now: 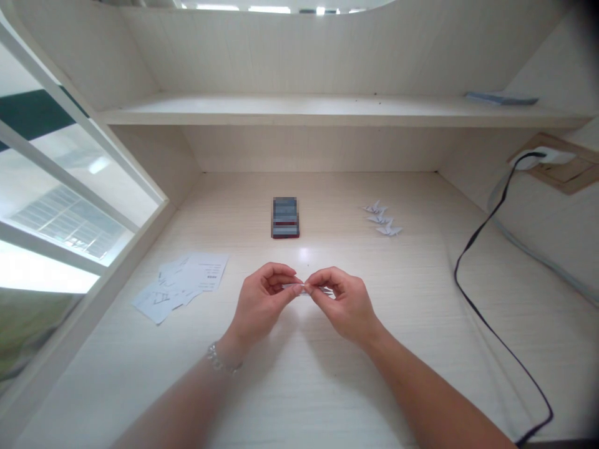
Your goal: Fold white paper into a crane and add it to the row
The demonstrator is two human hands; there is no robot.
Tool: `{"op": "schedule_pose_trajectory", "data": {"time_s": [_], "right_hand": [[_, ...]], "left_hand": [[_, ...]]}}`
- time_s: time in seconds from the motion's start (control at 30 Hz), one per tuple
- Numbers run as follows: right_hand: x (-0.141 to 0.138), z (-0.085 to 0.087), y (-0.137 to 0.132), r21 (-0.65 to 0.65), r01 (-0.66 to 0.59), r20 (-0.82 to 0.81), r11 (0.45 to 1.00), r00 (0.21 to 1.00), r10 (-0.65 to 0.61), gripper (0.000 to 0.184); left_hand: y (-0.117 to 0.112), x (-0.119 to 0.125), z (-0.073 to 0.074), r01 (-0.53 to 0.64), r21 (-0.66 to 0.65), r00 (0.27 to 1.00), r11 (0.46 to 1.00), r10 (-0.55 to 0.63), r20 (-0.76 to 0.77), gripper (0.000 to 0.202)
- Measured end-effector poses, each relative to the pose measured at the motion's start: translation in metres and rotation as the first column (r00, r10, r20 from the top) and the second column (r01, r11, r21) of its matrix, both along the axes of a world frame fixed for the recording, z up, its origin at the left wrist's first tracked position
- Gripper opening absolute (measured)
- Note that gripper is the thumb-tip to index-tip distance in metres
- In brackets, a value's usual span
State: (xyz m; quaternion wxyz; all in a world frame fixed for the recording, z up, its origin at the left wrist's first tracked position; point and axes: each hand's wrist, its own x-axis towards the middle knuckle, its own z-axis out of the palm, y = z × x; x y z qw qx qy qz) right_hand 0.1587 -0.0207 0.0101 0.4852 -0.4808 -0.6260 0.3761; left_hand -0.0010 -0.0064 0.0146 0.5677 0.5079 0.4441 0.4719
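Between my two hands is a small piece of folded white paper [303,288], mostly hidden by the fingers. My left hand [266,298] pinches its left part between thumb and fingertips. On the other side my right hand [344,302] pinches it too, and the fingertips of both hands nearly meet at the middle. Beyond the right hand, 3 folded white paper cranes [380,219] stand in a slanting row on the desk. To the left of my left hand lie several loose white paper sheets [206,271], overlapping, some with printing or drawn lines.
A phone-like dark rectangle [285,218], blurred out, lies at mid desk [327,399]. Along the right side a black cable [482,318] runs from a wall socket [568,165]. Above the desk's back is a shelf [299,106] holding a flat bluish item [503,98]. A barred opening [70,156] borders the left.
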Motion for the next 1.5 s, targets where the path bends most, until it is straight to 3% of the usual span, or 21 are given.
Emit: {"op": "schedule_pose_trajectory", "data": {"time_s": [1.0, 1.2, 1.5], "right_hand": [[0.0008, -0.0013, 0.0019, -0.05, 0.01, -0.003, 0.999, 1.0, -0.01, 0.005], [0.0025, -0.0007, 0.0033, -0.101, -0.046, -0.09, 0.994, 0.995, 0.037, 0.018], [0.0025, -0.0011, 0.0026, -0.077, 0.004, -0.015, 0.997, 1.0, -0.005, 0.014]], "left_hand": [[0.0002, 0.0011, -0.0009, 0.004, 0.052, 0.998, 0.999, 0.0, -0.064, 0.022], [0.0016, 0.0004, -0.0018, -0.041, 0.074, 0.997, 0.996, 0.046, -0.067, 0.02], [-0.0013, 0.0027, -0.0014, -0.03, 0.12, 0.986, 0.992, 0.049, -0.157, 0.017]]}}
